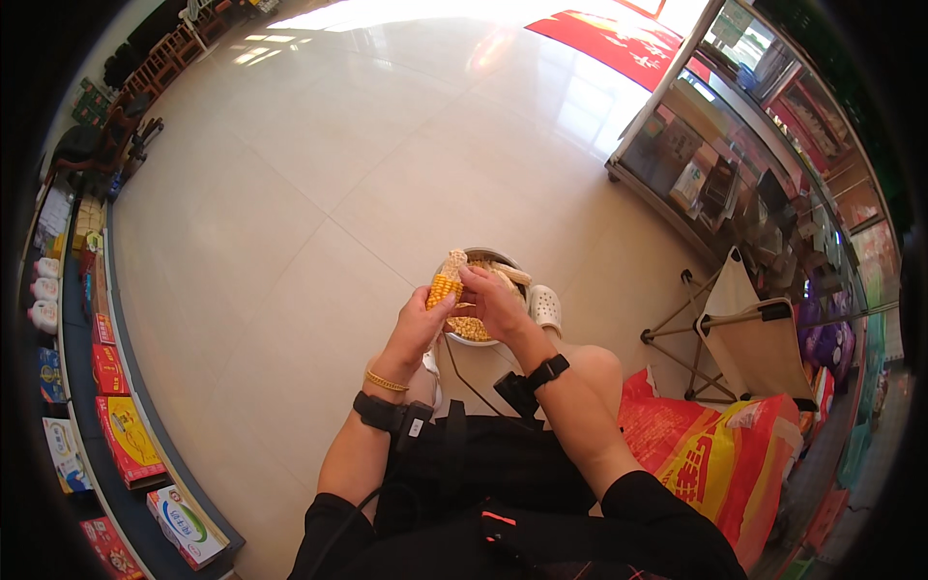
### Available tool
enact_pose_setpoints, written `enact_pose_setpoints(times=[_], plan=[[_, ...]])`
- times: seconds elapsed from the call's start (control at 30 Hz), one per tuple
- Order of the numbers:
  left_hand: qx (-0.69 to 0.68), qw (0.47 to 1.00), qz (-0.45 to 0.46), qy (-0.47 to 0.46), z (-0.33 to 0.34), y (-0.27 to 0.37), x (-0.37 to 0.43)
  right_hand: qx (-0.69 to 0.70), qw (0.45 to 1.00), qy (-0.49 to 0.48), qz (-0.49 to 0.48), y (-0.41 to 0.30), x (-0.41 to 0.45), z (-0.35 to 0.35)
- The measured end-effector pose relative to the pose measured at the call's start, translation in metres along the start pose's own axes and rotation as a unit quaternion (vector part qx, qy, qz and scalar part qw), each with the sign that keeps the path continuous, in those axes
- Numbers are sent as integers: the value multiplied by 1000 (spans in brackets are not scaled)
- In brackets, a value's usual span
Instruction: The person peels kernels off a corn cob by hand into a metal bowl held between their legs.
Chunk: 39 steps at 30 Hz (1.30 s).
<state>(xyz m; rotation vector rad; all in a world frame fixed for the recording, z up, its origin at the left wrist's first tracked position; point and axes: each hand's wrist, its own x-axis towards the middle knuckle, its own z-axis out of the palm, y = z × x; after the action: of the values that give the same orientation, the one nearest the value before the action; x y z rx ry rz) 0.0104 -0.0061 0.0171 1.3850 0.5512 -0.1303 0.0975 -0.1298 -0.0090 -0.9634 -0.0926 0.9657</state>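
A partly shelled corn cob [444, 288] points upward over a round metal bowl [500, 254]. Yellow kernels cover its lower part, while the upper end is bare and pale. My left hand [417, 326] grips the cob low down, with the thumb along the kernels. My right hand [499, 303] is on its right side, thumb against the bare part and the other fingers curled partly out of sight. Inside the bowl lie loose corn kernels [470, 330] and several stripped cobs [512, 273]. My hands and the cob hide much of the bowl's left side.
White clogs [545, 310] flank the bowl on the tiled floor [290, 239]. To the right stand a folding stool [754, 341], a red and yellow woven sack [703, 457] and a glass display case [714, 167]. Shelves with boxed goods [130, 438] line the left. A cable [464, 380] hangs between my forearms.
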Motion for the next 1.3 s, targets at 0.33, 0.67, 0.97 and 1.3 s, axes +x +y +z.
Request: enact_pose_setpoints(times=[0.33, 0.67, 0.97, 1.3], plan=[[5, 1000, 16, -10, 0, -4, 1, -17, 1000, 18, 8, 7, 6, -9], [4, 1000, 12, -23, 1, -7, 3, -4, 999, 26, -21, 10, 8, -8], [23, 1000, -5, -9, 1, -5, 2, 41, 995, 91, 0, 7, 9, -8], [19, 1000, -19, -10, 1, -4, 1, 52, 993, 101, -13, 18, 15, -23]])
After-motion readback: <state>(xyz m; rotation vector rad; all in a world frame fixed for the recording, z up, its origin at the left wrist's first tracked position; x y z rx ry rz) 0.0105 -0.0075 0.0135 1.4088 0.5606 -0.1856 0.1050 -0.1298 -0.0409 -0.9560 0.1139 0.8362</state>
